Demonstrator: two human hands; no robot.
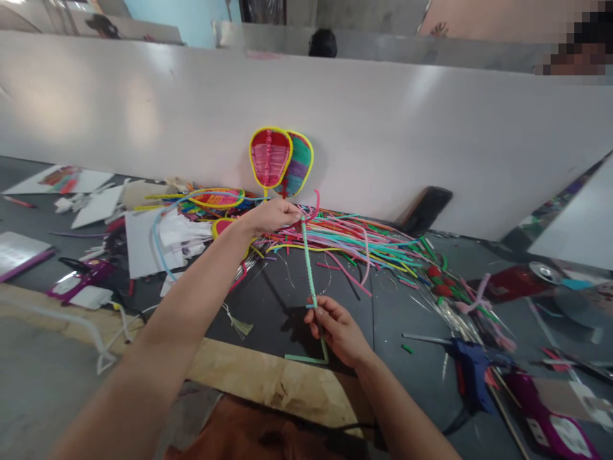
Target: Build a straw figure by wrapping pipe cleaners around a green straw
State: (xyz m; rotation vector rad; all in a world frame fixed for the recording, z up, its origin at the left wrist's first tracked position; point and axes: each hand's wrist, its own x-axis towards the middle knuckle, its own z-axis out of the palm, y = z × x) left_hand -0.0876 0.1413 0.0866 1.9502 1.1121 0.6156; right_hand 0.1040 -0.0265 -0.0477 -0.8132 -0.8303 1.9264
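Observation:
A light green pipe cleaner (309, 265) stretches between my two hands above the dark table. My left hand (276, 216) pinches its upper end; a crimson pipe cleaner (317, 206) curves out beside those fingers, and I cannot tell whether it is held too. Lower down, my right hand (338, 327) has thumb and fingers closed on the green stem, where a short light blue piece sticks out to the left. Below that hand the stem bends sharply left. Behind my left hand, a pink fan-shaped piece (271, 157) with a yellow rim overlaps a teal and purple one (302, 160).
A pile of coloured pipe cleaners (345, 235) lies beyond my hands against a white partition (364, 128). At right are a black phone (428, 209), a red can (514, 281) and a blue glue gun (472, 370). White papers (148, 239) and a tassel (238, 324) lie left.

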